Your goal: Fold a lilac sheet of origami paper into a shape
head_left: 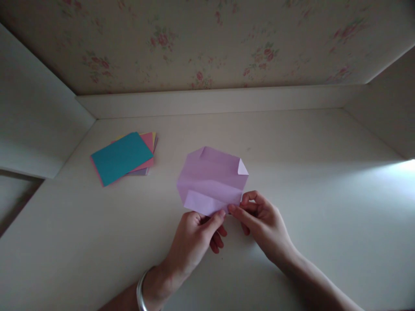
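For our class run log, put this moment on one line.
left hand: pinching near edge of purple paper; right hand: gripping its near-right corner; folds: near strip, far-right corner; paper stack: left, teal sheet on top

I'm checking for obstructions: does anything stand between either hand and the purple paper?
Nothing visible does. The left hand and right hand both hold the purple paper directly, thumbs on its near edge. The coloured stack lies apart, off to the left.
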Available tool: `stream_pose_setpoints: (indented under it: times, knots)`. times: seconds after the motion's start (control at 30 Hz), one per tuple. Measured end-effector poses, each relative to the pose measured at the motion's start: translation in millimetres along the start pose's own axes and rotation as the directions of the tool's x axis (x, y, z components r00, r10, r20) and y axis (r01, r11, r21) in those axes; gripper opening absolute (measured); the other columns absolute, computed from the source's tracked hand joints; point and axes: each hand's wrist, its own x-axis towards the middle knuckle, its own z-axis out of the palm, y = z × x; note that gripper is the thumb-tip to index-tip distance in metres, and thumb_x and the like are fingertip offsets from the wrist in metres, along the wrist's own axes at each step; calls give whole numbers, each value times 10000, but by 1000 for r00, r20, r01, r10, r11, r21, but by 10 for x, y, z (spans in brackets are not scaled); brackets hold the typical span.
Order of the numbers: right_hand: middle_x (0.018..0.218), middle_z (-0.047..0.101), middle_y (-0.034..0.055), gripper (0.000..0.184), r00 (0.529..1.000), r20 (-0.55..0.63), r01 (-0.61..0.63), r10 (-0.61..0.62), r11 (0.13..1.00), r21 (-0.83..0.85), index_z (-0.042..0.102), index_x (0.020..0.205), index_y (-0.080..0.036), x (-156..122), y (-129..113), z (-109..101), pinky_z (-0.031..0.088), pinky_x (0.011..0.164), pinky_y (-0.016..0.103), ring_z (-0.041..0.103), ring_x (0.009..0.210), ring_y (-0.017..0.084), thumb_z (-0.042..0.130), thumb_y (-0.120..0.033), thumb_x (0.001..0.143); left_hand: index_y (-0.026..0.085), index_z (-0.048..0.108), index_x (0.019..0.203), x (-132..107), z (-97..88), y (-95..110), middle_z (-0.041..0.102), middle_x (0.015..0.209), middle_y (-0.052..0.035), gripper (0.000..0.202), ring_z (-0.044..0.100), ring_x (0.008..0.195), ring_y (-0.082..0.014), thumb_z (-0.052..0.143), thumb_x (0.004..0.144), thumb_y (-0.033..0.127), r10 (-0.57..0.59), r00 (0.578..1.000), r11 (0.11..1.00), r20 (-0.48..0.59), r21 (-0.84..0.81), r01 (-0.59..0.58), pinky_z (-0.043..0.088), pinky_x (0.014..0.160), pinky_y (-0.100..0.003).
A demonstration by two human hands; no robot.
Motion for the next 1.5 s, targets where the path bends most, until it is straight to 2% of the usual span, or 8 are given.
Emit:
stream_pose_setpoints:
  times: [0.23, 0.5, 0.73, 0.97, 1.17, 1.37, 1.5]
  knots:
    - [558, 557, -64, 404, 1000, 14, -3, 3, 1000, 12, 428, 756, -217, -19, 11, -3, 281, 403, 186, 411, 419, 61, 760, -442, 802, 125, 684, 654, 17, 1, -25, 621, 546, -49, 503, 553, 431, -122, 611, 887, 564, 15, 1000, 1000, 4, -7, -15, 411, 411, -202]
    - [533, 545, -65, 396, 1000, -15, -13, 13, 1000, -7, 439, 755, -221, -23, -1, 5, 275, 401, 193, 397, 412, 66, 766, -443, 780, 123, 684, 654, 1, 2, -50, 608, 523, -41, 538, 543, 412, -122, 585, 892, 596, 33, 999, 999, -6, 28, -33, 406, 401, -206]
    - [544, 540, -68, 391, 1000, -11, -3, 2, 1000, -25, 441, 756, -220, -18, 2, -12, 270, 406, 197, 386, 423, 66, 755, -451, 799, 136, 663, 624, 6, 8, 19, 605, 520, -40, 510, 535, 420, -119, 621, 867, 582, 22, 1000, 1000, 9, -11, -22, 408, 416, -207]
    - [535, 533, -65, 404, 1000, 13, -9, 9, 1000, -22, 438, 746, -223, -20, -1, -4, 265, 405, 205, 368, 421, 70, 758, -465, 792, 147, 643, 596, -14, -9, 56, 593, 522, -32, 494, 543, 444, -115, 659, 836, 579, 27, 997, 1000, 77, 6, -28, 401, 429, -200]
    - [551, 539, -69, 389, 999, 32, -21, 20, 1000, 6, 448, 772, -224, -18, 20, -4, 259, 397, 196, 363, 416, 63, 762, -453, 793, 148, 635, 588, -10, 6, 38, 581, 516, -34, 497, 526, 433, -116, 599, 881, 548, 19, 999, 1000, 44, 23, -20, 387, 427, -209]
    - [528, 519, -69, 388, 999, 19, 26, -26, 1000, -17, 447, 747, -221, -29, 15, 2, 231, 404, 202, 351, 424, 66, 763, -441, 794, 133, 683, 680, -7, 4, 45, 582, 524, -27, 446, 499, 410, -104, 615, 869, 532, -20, 999, 1000, 47, -23, 21, 348, 393, -199]
    - [534, 524, -66, 390, 1000, 20, 10, -10, 1000, -10, 455, 742, -221, -32, 12, 1, 251, 407, 204, 379, 432, 75, 768, -449, 787, 134, 687, 721, -10, 3, 27, 589, 540, -23, 446, 493, 412, -98, 608, 876, 544, -14, 997, 999, 81, -47, 18, 342, 391, -196]
